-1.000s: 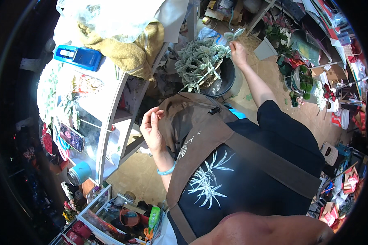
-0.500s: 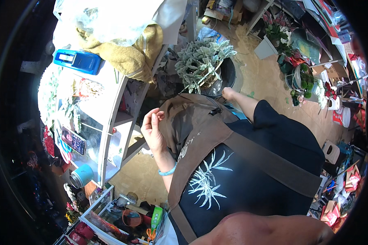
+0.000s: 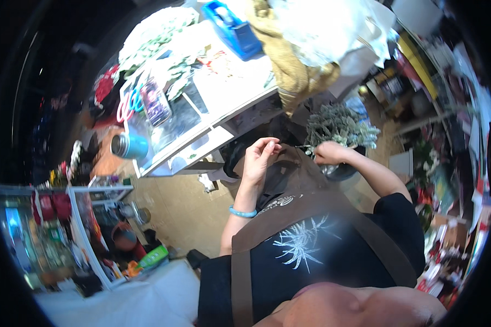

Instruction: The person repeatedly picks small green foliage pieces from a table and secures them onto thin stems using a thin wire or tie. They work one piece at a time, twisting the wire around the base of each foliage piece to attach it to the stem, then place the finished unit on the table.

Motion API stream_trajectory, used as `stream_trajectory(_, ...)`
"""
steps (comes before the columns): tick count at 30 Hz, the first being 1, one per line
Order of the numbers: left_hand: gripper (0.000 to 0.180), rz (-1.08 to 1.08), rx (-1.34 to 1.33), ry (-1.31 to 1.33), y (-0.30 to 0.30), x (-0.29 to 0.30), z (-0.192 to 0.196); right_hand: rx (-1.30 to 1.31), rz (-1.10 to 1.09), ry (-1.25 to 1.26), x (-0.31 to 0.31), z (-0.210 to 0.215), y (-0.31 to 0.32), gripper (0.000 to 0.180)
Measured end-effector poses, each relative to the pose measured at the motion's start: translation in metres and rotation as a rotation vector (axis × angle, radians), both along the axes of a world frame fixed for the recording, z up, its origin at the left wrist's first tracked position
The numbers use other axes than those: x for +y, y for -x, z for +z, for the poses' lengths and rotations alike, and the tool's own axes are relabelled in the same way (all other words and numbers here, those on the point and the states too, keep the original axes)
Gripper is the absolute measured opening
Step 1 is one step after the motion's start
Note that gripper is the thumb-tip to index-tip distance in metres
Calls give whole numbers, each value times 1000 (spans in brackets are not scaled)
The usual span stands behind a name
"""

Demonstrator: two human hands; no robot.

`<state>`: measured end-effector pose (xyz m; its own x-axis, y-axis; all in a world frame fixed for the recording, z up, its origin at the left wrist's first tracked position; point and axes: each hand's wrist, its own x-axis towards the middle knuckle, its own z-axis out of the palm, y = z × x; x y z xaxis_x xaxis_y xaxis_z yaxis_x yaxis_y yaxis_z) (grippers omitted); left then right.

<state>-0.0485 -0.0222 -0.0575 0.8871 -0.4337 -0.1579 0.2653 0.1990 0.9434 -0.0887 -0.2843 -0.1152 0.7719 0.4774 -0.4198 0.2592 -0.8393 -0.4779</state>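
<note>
My left hand (image 3: 261, 158), with a blue bangle at the wrist, is raised over my lap, thumb and fingertips pinched together. Anything between them is too small to name. Close by on its right, my right hand (image 3: 329, 153) is closed, its fingers curled down. A thin light line runs between the two hands; I cannot tell whether it is a stem. Grey-green leafy stems (image 3: 338, 126) stand just beyond my right hand, in a dark bucket (image 3: 341, 174) partly hidden by that hand and forearm. A brown apron (image 3: 333, 204) covers my lap.
On the white table (image 3: 240, 84) lie a blue tape dispenser (image 3: 233, 31), a mustard cloth (image 3: 286, 68), a phone (image 3: 156, 102), pink-handled scissors (image 3: 126, 106) and cut foliage (image 3: 161, 35). A turquoise flask (image 3: 130, 145) stands at its near left corner. A white-framed case (image 3: 87, 234) is at left.
My right hand has come from the bucket's edge toward my left hand and is now closed beside it. My left hand's fingers have pinched together. The view has swung left.
</note>
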Motion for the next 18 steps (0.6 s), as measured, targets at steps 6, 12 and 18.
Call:
stream_trajectory(6, 24, 95, -27, 1, -4, 3, -3, -811, -50, -450, 70, 133, -115, 15)
stream_trajectory(12, 27, 143, -61, 27, -3, 10, -5, -1174, -93, -329, 156, 158, -220, 19)
stream_trajectory(18, 21, 150, -69, 53, -4, 6, -10, -1140, -181, -149, 181, 138, -273, 23)
